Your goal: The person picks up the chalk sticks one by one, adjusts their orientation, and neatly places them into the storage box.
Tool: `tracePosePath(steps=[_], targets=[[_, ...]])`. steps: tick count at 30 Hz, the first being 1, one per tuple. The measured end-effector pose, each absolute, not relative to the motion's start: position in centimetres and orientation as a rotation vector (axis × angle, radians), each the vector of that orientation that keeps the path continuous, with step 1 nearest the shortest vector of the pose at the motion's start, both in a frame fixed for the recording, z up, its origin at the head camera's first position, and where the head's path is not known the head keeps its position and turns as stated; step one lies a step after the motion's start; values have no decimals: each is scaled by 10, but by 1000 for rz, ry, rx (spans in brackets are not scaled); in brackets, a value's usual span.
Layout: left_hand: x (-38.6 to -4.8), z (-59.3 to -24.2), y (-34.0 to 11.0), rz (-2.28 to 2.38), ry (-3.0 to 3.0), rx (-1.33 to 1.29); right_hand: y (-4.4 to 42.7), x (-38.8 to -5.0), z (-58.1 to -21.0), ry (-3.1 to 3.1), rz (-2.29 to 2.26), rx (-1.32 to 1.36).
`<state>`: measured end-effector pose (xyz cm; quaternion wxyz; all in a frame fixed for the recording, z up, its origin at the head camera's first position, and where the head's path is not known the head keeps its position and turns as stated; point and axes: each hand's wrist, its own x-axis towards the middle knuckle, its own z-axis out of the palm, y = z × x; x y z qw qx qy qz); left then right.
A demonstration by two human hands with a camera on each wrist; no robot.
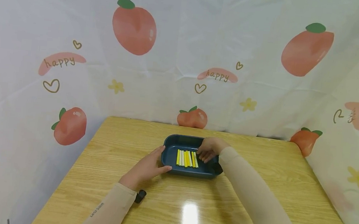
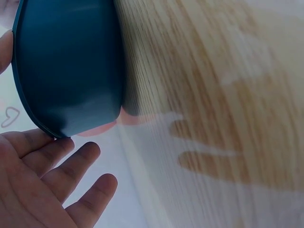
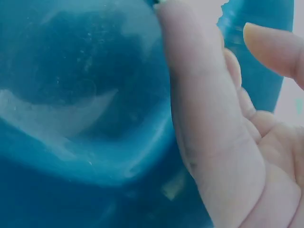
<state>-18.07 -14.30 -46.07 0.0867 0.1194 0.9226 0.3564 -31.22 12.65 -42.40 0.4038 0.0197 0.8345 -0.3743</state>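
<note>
A dark blue tray (image 1: 190, 172) stands on the table. Inside it, several yellow and white chalk sticks (image 1: 187, 159) lie side by side in a row. My left hand (image 1: 147, 166) touches the tray's left end, its thumb at the front rim. In the left wrist view, its fingertips meet the rim with the fingers (image 2: 71, 173) spread loosely. My right hand (image 1: 209, 149) reaches down into the tray at the right end of the row. In the right wrist view its index finger (image 3: 204, 104) is extended, apart from the thumb (image 3: 275, 50); the fingertip's contact is mostly out of frame.
The light wooden table (image 1: 126, 132) reaches back to a white cloth (image 1: 173, 36) printed with fruit and hearts, which also hangs at both sides. A small black device (image 1: 140, 196) sits at my left wrist. Light glares off the tabletop in front of the tray.
</note>
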Motion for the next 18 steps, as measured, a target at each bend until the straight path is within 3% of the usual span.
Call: tracePosePath(steps=[18], targets=[[-183, -464, -144, 1027, 2765, 371, 166, -267, -379, 2272, -987, -312]])
